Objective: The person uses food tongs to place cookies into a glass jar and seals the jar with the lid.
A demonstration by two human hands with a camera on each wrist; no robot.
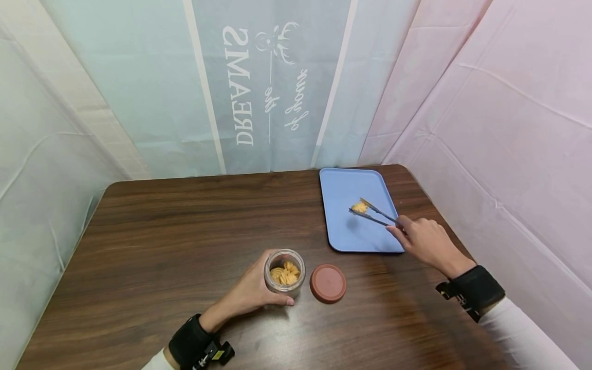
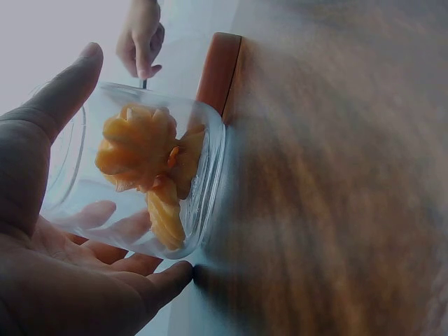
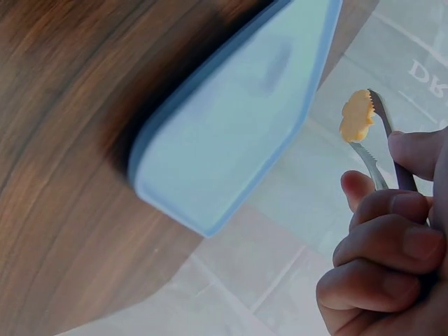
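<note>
My left hand (image 1: pixel 250 289) holds a clear glass jar (image 2: pixel 212 168) by its side, thumb along the near wall and fingers round the far wall. The jar stands uncapped on the table, with several golden ridged cookies (image 1: pixel 287 274) at its bottom. In my right hand (image 1: pixel 426 240) is a pair of metal tongs (image 1: pixel 380 211), gripped by the handle end. Their serrated tips pinch one cookie (image 3: pixel 358 116), raised over the blue tray (image 1: pixel 344 237). No food shows on the tray itself.
A round reddish-brown lid (image 1: pixel 328 283) lies flat on the dark wood table (image 1: pixel 185 246), just right of the jar. The tray sits at the table's back right corner. Cloth curtains (image 1: pixel 277 154) hang along the back and both sides.
</note>
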